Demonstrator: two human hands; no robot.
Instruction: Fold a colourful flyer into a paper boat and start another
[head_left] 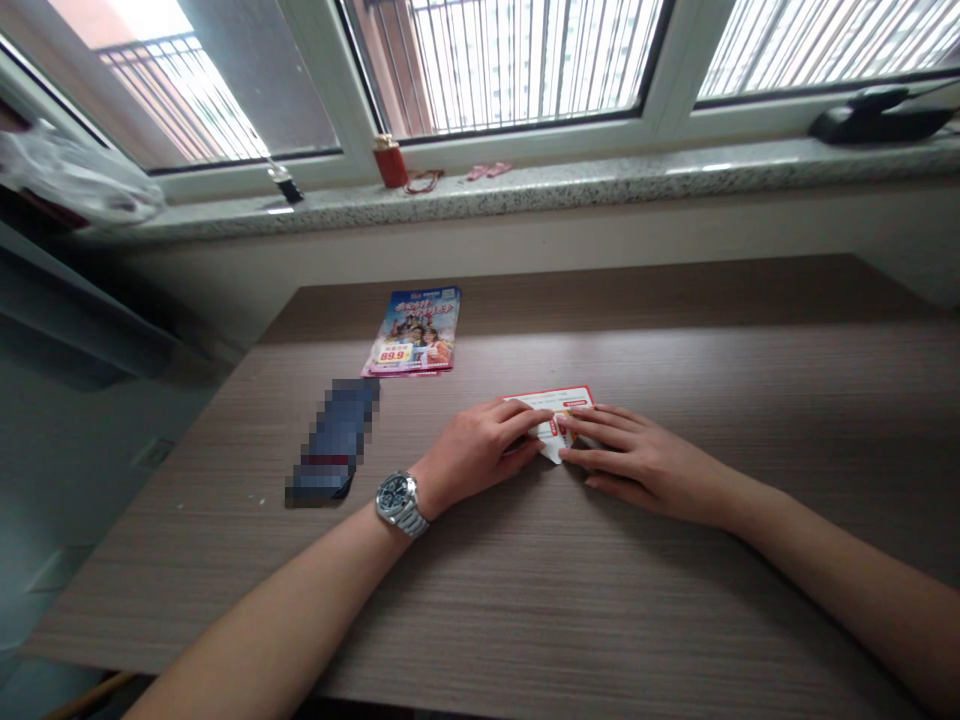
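Observation:
A white printed sheet with a red edge lies on the wooden table, partly folded, its near end narrowing to a point between my hands. My left hand, with a silver watch on the wrist, presses its fingers on the left part of the sheet; the fingers are bent and close together. From the right, my right hand rests on the sheet's right part with its fingers stretched out and a little apart. Both hands cover much of the paper.
A stack of colourful flyers lies beyond my left hand. Left of the watch is a dark, pixelated flat object. A red bottle, a small black-capped item and a black device stand on the windowsill.

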